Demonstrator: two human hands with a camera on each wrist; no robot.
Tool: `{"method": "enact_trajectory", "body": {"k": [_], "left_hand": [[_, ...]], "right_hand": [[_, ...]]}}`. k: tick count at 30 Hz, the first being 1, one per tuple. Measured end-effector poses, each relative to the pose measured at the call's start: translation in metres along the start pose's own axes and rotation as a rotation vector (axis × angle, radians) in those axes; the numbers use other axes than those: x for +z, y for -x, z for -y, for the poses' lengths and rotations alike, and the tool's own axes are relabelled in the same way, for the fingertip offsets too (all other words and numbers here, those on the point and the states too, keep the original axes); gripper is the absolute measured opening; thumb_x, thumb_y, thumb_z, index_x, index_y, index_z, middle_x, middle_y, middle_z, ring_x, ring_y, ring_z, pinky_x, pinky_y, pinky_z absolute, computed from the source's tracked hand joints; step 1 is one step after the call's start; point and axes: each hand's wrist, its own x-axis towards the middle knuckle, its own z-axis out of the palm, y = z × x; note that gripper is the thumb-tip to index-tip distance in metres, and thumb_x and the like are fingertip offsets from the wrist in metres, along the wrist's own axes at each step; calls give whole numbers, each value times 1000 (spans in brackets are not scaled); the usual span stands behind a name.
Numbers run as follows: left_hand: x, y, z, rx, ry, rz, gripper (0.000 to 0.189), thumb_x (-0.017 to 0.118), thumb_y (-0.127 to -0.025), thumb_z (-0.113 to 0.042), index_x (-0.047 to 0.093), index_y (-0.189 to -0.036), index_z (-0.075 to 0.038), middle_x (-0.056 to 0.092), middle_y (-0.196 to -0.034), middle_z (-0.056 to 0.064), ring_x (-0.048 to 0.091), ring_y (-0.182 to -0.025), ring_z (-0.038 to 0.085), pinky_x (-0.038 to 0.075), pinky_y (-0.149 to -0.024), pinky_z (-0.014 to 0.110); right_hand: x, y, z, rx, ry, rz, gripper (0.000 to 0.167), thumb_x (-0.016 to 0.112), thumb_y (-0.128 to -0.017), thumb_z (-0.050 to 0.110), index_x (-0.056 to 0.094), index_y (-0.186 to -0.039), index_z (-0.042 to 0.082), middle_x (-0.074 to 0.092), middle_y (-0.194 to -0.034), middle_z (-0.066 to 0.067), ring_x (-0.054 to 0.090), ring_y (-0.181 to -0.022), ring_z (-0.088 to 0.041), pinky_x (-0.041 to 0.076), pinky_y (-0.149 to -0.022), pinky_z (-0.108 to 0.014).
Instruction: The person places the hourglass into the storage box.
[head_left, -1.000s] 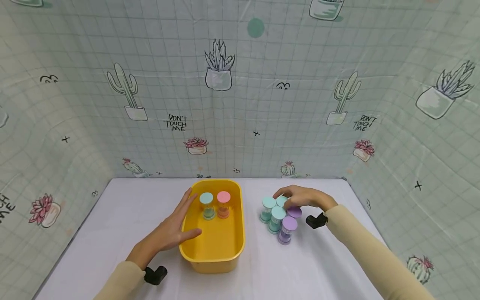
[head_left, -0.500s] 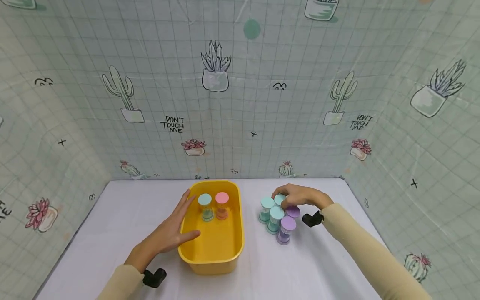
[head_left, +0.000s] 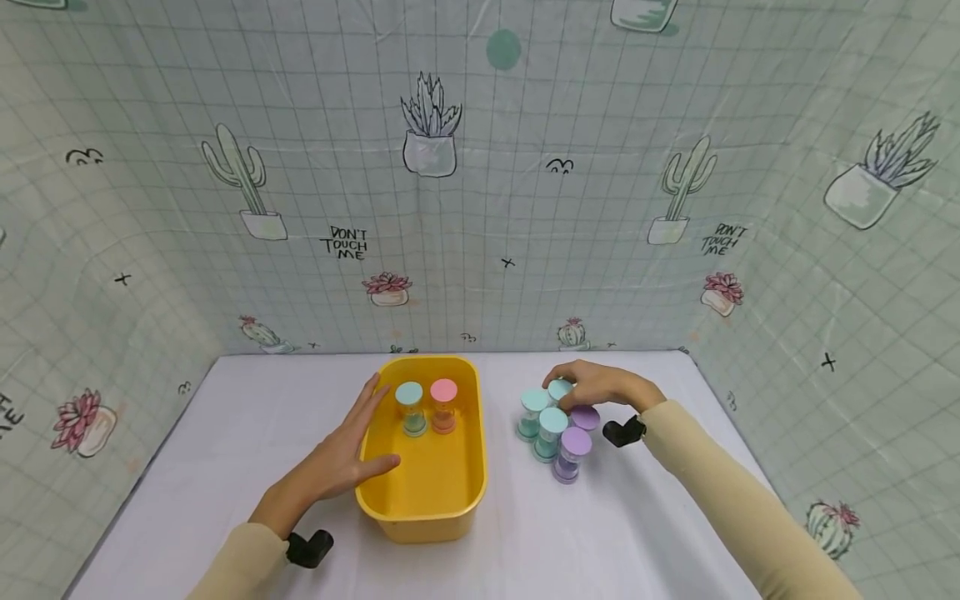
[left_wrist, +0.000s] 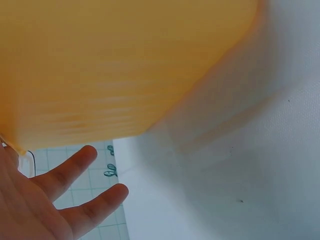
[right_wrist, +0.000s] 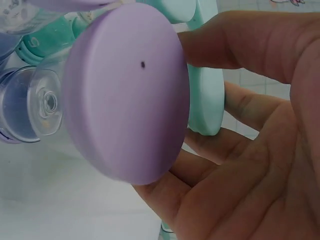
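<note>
Toward the far edge of the worktop [head_left: 255,408], the right hand [head_left: 602,385] pinches a mint-capped clear plastic sand timer [head_left: 558,389], presumably up high because mint- and purple-capped neighbours [head_left: 553,422] crowd it. The left hand [head_left: 337,454], fingers wide, spans the yellow plastic tub [head_left: 427,530], seemingly steadying it.

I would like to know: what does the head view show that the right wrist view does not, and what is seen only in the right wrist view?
Only head: the yellow bin, the pink-topped timer inside it and the left hand.
Only right wrist: a small dark spot on a purple lid.
Both: the right hand and pale green lids.
</note>
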Motion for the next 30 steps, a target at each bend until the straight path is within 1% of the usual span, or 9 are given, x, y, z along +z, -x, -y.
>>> {"method": "enact_trajectory", "body": {"k": [5, 7, 9, 13, 16, 19, 23, 27, 30], "left_hand": [[2, 1, 1, 3, 5, 8, 103, 68, -90, -57, 14, -166, -14, -4, -175, 10, 20, -155, 49, 35, -111, 75], [1, 1, 0, 5, 1, 7, 104, 68, -89, -57, 14, -166, -13, -4, -175, 11, 20, -155, 50, 35, -111, 75], [1, 1, 0, 6, 2, 3, 104, 68, -89, -57, 14, -166, -14, -4, -175, 11, 19, -155, 49, 34, -111, 75], [0, 0, 0, 10, 0, -5, 103, 68, -89, -57, 14, -166, -14, -4, -175, 11, 18, -156, 49, 34, -112, 75], [0, -1, 0, 10, 7, -4, 104, 68, -89, -57, 14, -166, -13, -5, -175, 11, 17, -156, 49, 33, -113, 74], [1, 0, 0, 3, 9, 4, 104, 68, -89, -58, 14, -166, -13, -5, -175, 12, 17, -156, 49, 33, -112, 74], [1, 1, -1, 5, 6, 5, 105, 67, -89, -58, 14, -166, -12, -4, -175, 13, 17, -156, 50, 32, -112, 75], [0, -1, -1, 14, 11, -5, 104, 68, -89, -56, 13, -166, -13, -4, -175, 12, 16, -156, 49, 30, -113, 75], [-1, -1, -1, 16, 12, -6, 104, 68, -89, -56, 12, -167, -14, -4, -175, 13, 16, -156, 49, 30, -113, 75]], "right_hand": [[-2, -2, -2, 4, -56, 11, 52, 71, -87, 15, 60, -137, 5, 66, -98, -6, 61, -88, -17, 53, -82, -30], [-4, -3, 0, 16, -93, 15, 53, 71, -89, 14, 57, -139, 2, 68, -93, -8, 64, -84, -18, 56, -80, -30], [-9, -3, 3, 25, -112, 10, 54, 70, -91, 15, 54, -141, 1, 69, -96, -12, 67, -85, -21, 59, -81, -32], [-20, -1, 11, 10, -101, -19, 54, 68, -95, 17, 51, -144, 2, 69, -109, -19, 71, -98, -29, 62, -87, -38], [-29, 2, 18, -9, -92, -48, 56, 68, -97, 18, 49, -147, 2, 68, -115, -19, 71, -102, -30, 62, -90, -41], [-39, 6, 29, -40, -89, -70, 57, 67, -98, 19, 47, -149, 2, 66, -120, -19, 70, -102, -27, 62, -92, -42], [-53, 11, 50, -88, -92, -111, 56, 66, -99, 17, 47, -149, 1, 64, -121, -22, 70, -103, -31, 62, -92, -43], [-66, 15, 76, -142, -57, -144, 56, 67, -98, 19, 48, -149, 4, 67, -116, -22, 71, -104, -36, 62, -91, -44], [-69, 17, 96, -172, -12, -147, 56, 68, -98, 24, 50, -149, 9, 71, -114, -19, 73, -100, -32, 62, -90, -43]]}}
